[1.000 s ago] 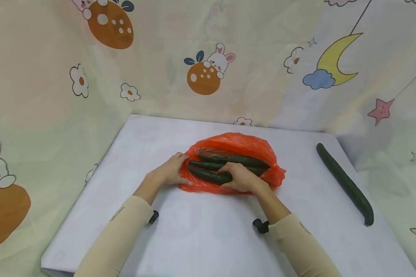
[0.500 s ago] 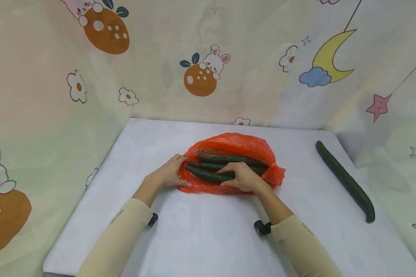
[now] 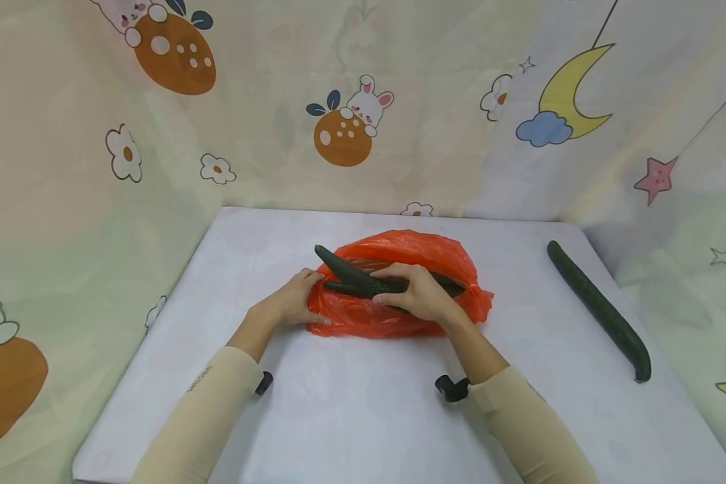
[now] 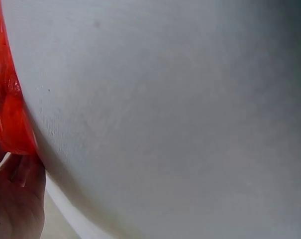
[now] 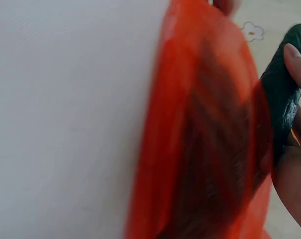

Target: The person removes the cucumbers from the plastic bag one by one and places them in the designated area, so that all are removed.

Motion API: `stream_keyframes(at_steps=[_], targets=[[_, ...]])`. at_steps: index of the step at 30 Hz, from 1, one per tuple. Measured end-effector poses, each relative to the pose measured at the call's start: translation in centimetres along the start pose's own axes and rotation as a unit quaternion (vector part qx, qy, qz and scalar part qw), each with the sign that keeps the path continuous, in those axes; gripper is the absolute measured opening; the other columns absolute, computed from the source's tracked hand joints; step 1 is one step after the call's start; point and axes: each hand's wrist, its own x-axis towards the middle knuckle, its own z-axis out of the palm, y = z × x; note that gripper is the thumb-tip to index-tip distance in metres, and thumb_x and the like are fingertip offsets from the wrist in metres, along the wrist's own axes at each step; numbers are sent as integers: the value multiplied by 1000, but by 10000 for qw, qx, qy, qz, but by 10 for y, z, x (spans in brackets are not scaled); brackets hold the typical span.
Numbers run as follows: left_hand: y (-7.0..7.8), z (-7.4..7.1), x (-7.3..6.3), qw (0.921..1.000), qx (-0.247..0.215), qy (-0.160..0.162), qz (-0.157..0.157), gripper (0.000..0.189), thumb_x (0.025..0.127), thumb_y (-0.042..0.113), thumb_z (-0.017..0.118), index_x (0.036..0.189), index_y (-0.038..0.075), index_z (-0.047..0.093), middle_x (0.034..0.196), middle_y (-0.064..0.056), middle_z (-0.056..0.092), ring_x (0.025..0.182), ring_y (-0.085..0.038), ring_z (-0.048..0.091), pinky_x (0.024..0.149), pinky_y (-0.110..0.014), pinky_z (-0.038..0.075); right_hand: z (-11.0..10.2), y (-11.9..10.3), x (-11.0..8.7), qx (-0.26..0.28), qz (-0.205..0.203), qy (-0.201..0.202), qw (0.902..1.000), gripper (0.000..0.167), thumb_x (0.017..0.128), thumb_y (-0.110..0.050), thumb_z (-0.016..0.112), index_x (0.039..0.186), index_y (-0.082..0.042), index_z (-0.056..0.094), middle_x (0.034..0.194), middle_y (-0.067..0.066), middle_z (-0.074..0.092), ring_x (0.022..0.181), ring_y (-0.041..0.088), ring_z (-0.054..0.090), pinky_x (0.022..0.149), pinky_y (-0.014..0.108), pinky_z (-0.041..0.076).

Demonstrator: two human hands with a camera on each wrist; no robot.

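As left hand (image 3: 292,299) holds red plastic bag (image 3: 387,323), right hand (image 3: 419,294) grips cucumber (image 3: 342,270) at its mouth

With its free end tilted up past the bag's far left rim, the dark green cucumber sits pinched between the right thumb and fingers, which stand narrow around it. The right wrist view shows the thumb pressed along its skin, just beside the thin plastic. Other cucumbers (image 3: 450,284) lie inside the open bag under the right hand, and their dark shapes show through its wall; how many is hard to tell. At the bag's left end, the left hand has the plastic between thumb and fingers, which are spread moderately wide. The bag rests near the far side of a white table (image 3: 339,410). Well apart to the right, a lone cucumber (image 3: 599,309) lies slantwise near the table's edge. Cream sleeves (image 3: 199,423) cover both forearms, and a backdrop (image 3: 266,101) printed with rabbits, flowers and a moon hangs behind
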Motion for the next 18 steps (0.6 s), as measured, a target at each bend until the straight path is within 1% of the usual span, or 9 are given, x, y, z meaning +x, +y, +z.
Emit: stream_keyframes(at_steps=[3,6,10,15,18], targets=[[1,-1,-2,10000,18,-33,-41,104,76,48,89,159,12,35,152,-10,40,144,-31,38,114,-54,44,-2,-10,4,344,-23,73,9994,46,85,-38,85,128,-35,71,124,-12,71,116,17,62,96,45,55],[1,-1,-2,10000,-12,-36,-64,104,76,47,89,159,13,36,152,-10,40,144,-31,37,113,-54,44,-4,-18,7,606,-67,150,9980,45,85,-36,86,128,-33,71,122,-9,72,111,19,65,93,44,57],[0,-2,-3,9999,-48,-38,-87,104,76,48,89,158,13,36,152,-10,40,144,-32,38,110,-55,47,-7,-28,11,891,-177,232,9956,46,86,-26,86,130,-25,71,122,-3,73,108,22,68,92,41,58],[1,-3,-2,10000,-15,-46,25,104,77,47,89,158,11,36,152,-12,40,143,-32,38,112,-54,45,-13,-38,13,1484,-436,360,9873,47,89,-10,81,134,-14,69,121,8,73,108,28,69,91,38,60],[1,-3,-2,10000,20,-60,41,104,77,47,89,158,11,36,152,-12,40,143,-32,38,112,-53,46,-18,-45,13,1812,-493,496,9810,45,90,-6,80,133,-11,69,118,10,74,105,28,70,90,37,61]])
